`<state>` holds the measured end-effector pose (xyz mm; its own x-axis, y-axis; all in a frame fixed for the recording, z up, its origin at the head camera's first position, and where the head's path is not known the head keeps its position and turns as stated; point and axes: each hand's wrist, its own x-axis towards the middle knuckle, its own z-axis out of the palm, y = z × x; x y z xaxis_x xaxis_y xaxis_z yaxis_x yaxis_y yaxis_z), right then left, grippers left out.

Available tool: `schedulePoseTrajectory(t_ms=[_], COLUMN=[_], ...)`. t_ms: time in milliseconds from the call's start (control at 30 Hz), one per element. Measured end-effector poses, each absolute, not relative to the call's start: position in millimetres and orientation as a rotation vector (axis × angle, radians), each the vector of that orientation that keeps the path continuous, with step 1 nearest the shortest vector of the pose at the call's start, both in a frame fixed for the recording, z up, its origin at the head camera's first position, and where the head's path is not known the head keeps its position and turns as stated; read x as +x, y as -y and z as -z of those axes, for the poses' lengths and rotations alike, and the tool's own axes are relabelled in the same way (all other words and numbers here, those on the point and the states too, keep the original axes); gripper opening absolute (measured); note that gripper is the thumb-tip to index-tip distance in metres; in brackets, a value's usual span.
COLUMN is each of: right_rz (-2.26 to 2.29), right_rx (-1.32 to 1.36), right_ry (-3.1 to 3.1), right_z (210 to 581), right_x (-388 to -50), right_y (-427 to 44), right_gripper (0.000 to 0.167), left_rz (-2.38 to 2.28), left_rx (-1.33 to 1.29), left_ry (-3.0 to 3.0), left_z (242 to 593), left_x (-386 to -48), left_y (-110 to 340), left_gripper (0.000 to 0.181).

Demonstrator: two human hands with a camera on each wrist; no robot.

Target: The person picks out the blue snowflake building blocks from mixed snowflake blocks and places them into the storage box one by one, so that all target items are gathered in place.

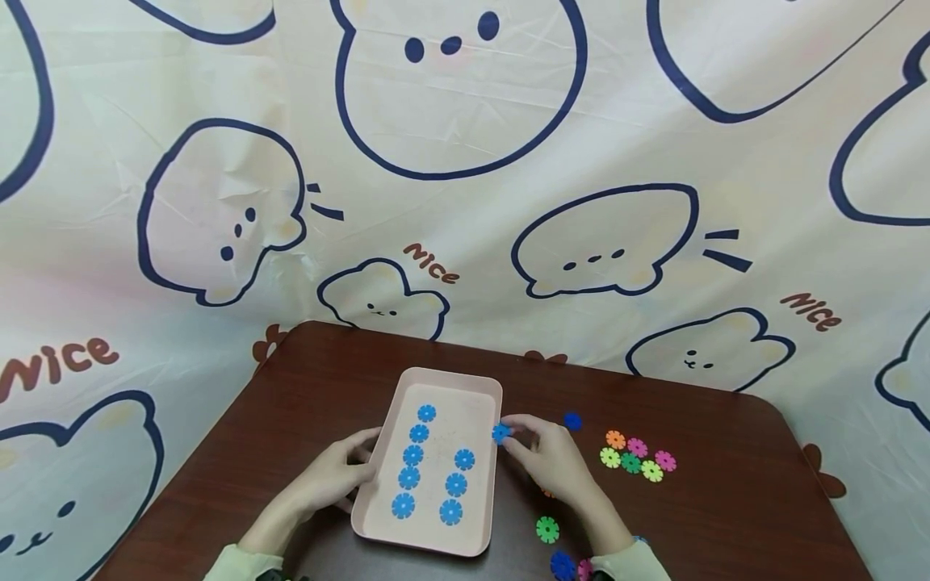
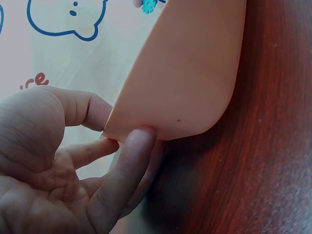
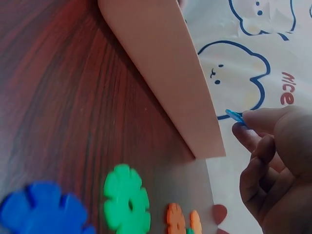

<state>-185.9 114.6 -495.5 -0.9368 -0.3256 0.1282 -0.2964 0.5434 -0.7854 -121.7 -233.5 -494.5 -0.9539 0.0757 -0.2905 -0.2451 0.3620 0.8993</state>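
A pale pink tray [image 1: 429,528] lies on the table with blue notched plastic discs in two columns. The left column has several, topped by one blue disc [image 1: 426,413]; three stand in the right one, headed by another disc [image 1: 464,460]. At the tray's left side, my left hand [image 1: 336,472] grips the edge; the left wrist view shows its fingers against the tray wall [image 2: 180,83]. Above the right rim, my right hand [image 1: 548,456] pinches a blue notched disc [image 1: 501,433] between thumb and finger. That disc [image 3: 235,116] appears edge-on in the right wrist view.
Right of the tray, a dark blue disc [image 1: 572,421] lies near a cluster of orange, pink, yellow and green discs [image 1: 630,463]. Closer to me are a green disc [image 1: 548,529] and a blue one [image 1: 562,565]. A printed cloth [image 1: 465,218] hangs behind the brown table [image 1: 341,355].
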Motion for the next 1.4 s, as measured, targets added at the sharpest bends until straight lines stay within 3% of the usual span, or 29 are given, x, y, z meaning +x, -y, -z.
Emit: schedulePoseTrajectory(t_ms=[833,1400], right_rz=[1.0,1.116], right_rx=[-0.651,-0.615], right_ry=[-2.792,-2.994], right_z=[513,503], right_x=[-209,-190], right_y=[-62,-93], right_gripper=[0.027,0.025], left_rz=[-1.623,-1.638], left_rx=[-0.167,-0.171], left_ry=[-2.342,-2.319], left_z=[495,494], left_x=[-121,-121], left_y=[234,235], left_gripper=[0.064,0.063])
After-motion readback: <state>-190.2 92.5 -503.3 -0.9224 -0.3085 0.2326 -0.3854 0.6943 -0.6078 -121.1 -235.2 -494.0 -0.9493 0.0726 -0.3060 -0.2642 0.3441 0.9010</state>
